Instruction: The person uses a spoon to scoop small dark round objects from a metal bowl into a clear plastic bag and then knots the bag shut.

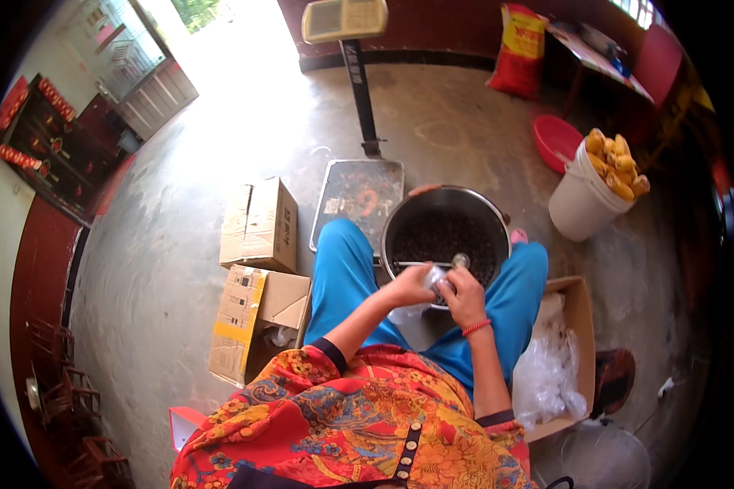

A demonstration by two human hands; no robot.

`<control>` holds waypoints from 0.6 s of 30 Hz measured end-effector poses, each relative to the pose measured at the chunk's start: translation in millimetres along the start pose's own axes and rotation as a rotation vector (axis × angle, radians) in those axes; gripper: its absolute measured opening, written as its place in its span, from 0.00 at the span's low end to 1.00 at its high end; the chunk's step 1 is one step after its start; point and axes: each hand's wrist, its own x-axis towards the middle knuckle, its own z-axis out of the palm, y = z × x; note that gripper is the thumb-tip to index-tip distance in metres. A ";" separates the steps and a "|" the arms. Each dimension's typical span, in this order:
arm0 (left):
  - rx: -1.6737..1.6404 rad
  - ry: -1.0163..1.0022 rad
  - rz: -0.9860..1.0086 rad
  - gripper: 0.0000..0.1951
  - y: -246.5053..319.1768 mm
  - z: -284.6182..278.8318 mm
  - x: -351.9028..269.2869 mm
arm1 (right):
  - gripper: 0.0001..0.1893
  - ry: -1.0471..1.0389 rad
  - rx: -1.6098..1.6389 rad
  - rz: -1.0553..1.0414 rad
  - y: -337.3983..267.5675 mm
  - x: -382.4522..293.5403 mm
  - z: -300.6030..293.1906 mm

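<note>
Between my knees stands a large steel pot partly filled with small dark pieces that I cannot identify. Over its near rim, my left hand grips one side of a small clear plastic bag. My right hand, with a red bracelet at the wrist, pinches the other side of the bag; the fingers of both hands nearly meet. Just beyond my right fingers is a small round clear or metal object, at the end of a thin rod lying across the pot. What the bag holds is hard to see.
A platform scale stands beyond my left knee, with cardboard boxes to its left. At right are an open carton of clear plastic bags, a white bucket of corn cobs, a red basin and a red-yellow sack.
</note>
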 end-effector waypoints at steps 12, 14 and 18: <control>-0.645 -0.210 -0.372 0.14 -22.2 6.6 -11.8 | 0.09 -0.114 0.480 0.354 18.7 -6.3 29.7; -0.743 -0.033 -0.421 0.13 -17.9 16.4 -12.1 | 0.11 -0.009 0.361 0.204 41.0 -8.0 40.1; -0.782 0.135 -0.470 0.15 -20.7 25.8 -15.0 | 0.12 0.081 0.144 0.146 11.1 0.6 34.6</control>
